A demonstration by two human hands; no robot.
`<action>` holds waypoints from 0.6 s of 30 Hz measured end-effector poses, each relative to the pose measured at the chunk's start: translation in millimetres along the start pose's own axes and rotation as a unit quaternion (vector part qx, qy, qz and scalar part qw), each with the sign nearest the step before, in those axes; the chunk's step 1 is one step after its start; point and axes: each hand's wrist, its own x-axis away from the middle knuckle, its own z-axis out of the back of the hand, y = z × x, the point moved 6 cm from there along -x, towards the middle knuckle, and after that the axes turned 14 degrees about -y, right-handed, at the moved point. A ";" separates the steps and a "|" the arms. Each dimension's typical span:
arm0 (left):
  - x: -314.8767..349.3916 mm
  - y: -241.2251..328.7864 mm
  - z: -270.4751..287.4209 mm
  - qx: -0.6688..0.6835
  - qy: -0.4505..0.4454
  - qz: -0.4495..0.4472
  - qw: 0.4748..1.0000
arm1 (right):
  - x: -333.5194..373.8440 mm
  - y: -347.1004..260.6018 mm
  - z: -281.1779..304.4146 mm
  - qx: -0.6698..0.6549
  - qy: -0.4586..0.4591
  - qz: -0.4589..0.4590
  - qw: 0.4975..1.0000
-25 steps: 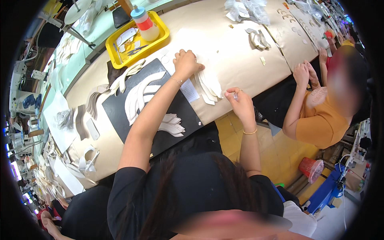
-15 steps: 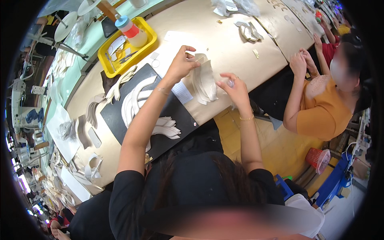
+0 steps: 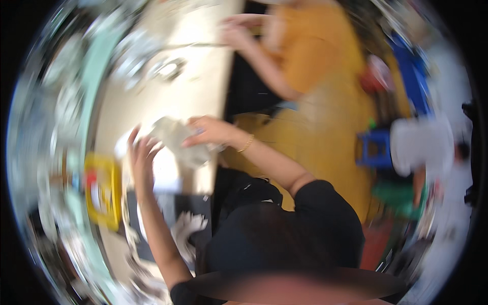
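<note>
Motion blurs the whole view. A stack of pale, curved flat pieces (image 3: 175,138) lies fanned out near the table's right edge. My left hand (image 3: 143,155) is just to the left of the stack, its fingers spread and nothing visible in them. At the stack's right side is my right hand (image 3: 216,133), fingers bent over the pieces. A small purplish, clear thing shows between its fingers, too smeared to name. Below the hands, a dark mat (image 3: 155,216) carries more pale curved strips (image 3: 188,226).
A yellow tray (image 3: 116,195) with a bottle stands left of the mat. Farther up the table lie a pale bundle (image 3: 170,68) and clear plastic (image 3: 134,53). A person in an orange top (image 3: 315,48) sits at the upper right; a blue stool (image 3: 373,150) stands on the floor.
My view has swung round, so the table now runs upward on the left. My left hand has come off the pieces with fingers spread; my right hand has moved in to them.
</note>
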 end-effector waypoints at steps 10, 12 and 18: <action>-60.4 -94.1 -122.3 -0.555 -0.137 -0.131 0.810 | 274.6 -32.1 137.2 -0.289 0.419 0.122 0.852; -65.9 -119.9 -134.4 -0.608 -0.125 -0.037 0.783 | 352.8 -30.0 148.0 -0.246 0.528 0.148 0.799; -64.5 -141.5 -141.1 -0.774 -0.086 0.013 0.627 | 578.4 -11.5 164.5 -0.196 0.748 0.220 0.595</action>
